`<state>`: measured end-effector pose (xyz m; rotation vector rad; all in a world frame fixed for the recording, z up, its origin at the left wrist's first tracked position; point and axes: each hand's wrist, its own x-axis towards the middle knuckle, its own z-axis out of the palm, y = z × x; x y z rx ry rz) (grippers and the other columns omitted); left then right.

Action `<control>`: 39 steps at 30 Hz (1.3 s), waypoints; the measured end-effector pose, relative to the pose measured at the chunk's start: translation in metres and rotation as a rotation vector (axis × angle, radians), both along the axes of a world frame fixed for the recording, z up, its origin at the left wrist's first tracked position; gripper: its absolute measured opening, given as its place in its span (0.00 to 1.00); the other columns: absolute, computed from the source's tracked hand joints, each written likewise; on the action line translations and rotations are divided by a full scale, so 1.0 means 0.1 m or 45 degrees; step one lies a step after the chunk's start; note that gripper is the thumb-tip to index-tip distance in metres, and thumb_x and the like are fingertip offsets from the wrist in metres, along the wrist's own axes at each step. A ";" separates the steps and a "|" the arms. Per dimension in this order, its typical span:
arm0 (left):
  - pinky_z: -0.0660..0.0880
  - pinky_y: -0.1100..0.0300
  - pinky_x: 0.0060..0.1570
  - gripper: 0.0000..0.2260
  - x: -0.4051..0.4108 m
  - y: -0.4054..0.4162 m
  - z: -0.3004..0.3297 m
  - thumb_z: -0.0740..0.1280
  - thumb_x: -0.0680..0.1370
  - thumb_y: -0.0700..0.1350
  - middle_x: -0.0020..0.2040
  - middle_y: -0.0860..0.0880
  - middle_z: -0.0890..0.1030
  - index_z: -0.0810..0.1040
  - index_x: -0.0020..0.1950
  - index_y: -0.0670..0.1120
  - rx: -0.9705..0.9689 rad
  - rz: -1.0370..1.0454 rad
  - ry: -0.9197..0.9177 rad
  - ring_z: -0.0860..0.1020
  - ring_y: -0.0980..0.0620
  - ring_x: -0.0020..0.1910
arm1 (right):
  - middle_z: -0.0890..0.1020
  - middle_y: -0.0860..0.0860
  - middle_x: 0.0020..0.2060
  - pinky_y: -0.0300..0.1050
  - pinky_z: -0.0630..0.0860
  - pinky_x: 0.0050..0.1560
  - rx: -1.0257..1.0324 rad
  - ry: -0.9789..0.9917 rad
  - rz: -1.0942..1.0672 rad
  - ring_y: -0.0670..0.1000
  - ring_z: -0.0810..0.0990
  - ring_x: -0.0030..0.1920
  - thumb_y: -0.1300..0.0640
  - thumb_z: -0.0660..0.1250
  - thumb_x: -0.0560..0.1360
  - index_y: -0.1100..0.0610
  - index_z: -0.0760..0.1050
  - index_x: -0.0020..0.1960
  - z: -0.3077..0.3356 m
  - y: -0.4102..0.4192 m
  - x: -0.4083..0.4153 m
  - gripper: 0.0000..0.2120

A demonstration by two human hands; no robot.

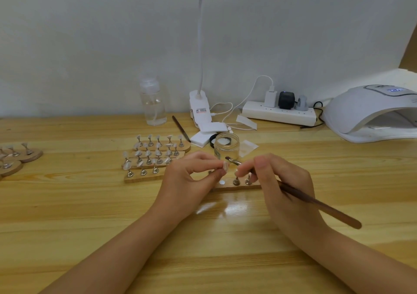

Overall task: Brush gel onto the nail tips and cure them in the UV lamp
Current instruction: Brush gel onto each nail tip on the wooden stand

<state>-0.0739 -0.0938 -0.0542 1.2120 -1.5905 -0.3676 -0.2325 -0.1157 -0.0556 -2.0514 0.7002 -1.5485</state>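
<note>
My left hand pinches a small metal stand with a clear nail tip on it, lifted just above a wooden holder strip. My right hand grips a brown-handled gel brush, its bristles close to the nail tip. Two more stands remain on the strip, beside a bare white dot. An open glass gel jar stands just behind the hands. The white UV lamp sits at the far right, its opening facing left and toward me.
Wooden strips with several nail tips on stands lie left of the jar, and more round ones at the far left. Behind are a clear pump bottle, a clip lamp, a power strip, white pads and a second brush.
</note>
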 end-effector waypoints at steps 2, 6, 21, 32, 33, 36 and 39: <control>0.71 0.72 0.47 0.09 0.00 0.01 0.00 0.72 0.69 0.37 0.40 0.56 0.81 0.83 0.44 0.50 0.007 0.005 -0.007 0.78 0.62 0.41 | 0.81 0.46 0.31 0.31 0.73 0.38 0.050 -0.016 0.023 0.40 0.79 0.33 0.51 0.55 0.76 0.53 0.78 0.37 -0.01 -0.01 0.01 0.16; 0.71 0.71 0.46 0.10 -0.01 0.01 0.02 0.72 0.69 0.38 0.38 0.57 0.80 0.82 0.43 0.54 0.015 0.017 0.001 0.77 0.63 0.39 | 0.80 0.48 0.28 0.30 0.72 0.37 0.015 -0.036 0.015 0.39 0.78 0.32 0.52 0.55 0.76 0.55 0.78 0.35 0.00 0.00 0.00 0.18; 0.70 0.72 0.46 0.13 -0.03 0.03 0.02 0.73 0.69 0.38 0.37 0.56 0.80 0.81 0.41 0.57 -0.001 0.030 -0.004 0.77 0.62 0.40 | 0.78 0.51 0.23 0.30 0.70 0.31 0.129 -0.100 0.073 0.41 0.76 0.26 0.49 0.55 0.75 0.54 0.78 0.32 0.02 -0.02 -0.01 0.20; 0.70 0.73 0.46 0.12 -0.03 0.03 0.03 0.72 0.68 0.38 0.38 0.55 0.80 0.81 0.40 0.57 0.004 0.034 0.011 0.77 0.63 0.40 | 0.79 0.48 0.26 0.31 0.72 0.34 0.090 -0.036 0.057 0.40 0.77 0.29 0.49 0.55 0.76 0.53 0.77 0.35 0.04 -0.04 0.00 0.17; 0.70 0.73 0.46 0.12 -0.03 0.03 0.03 0.72 0.68 0.38 0.37 0.56 0.80 0.81 0.40 0.57 0.006 0.032 0.012 0.77 0.63 0.40 | 0.79 0.50 0.25 0.32 0.73 0.33 0.145 -0.051 0.072 0.41 0.77 0.29 0.48 0.55 0.75 0.52 0.78 0.33 0.04 -0.04 0.01 0.18; 0.71 0.72 0.45 0.10 -0.03 0.03 0.03 0.72 0.68 0.39 0.37 0.56 0.80 0.82 0.41 0.55 0.022 0.025 0.034 0.77 0.63 0.39 | 0.79 0.54 0.25 0.33 0.72 0.30 0.220 -0.118 0.098 0.44 0.76 0.25 0.46 0.56 0.74 0.53 0.77 0.31 0.04 -0.03 0.01 0.20; 0.71 0.72 0.44 0.10 -0.02 0.02 0.02 0.72 0.68 0.39 0.37 0.57 0.80 0.82 0.42 0.54 0.023 0.022 0.034 0.77 0.63 0.38 | 0.80 0.49 0.28 0.32 0.72 0.33 0.110 -0.063 0.061 0.42 0.77 0.30 0.50 0.54 0.76 0.53 0.78 0.36 0.06 -0.04 0.00 0.17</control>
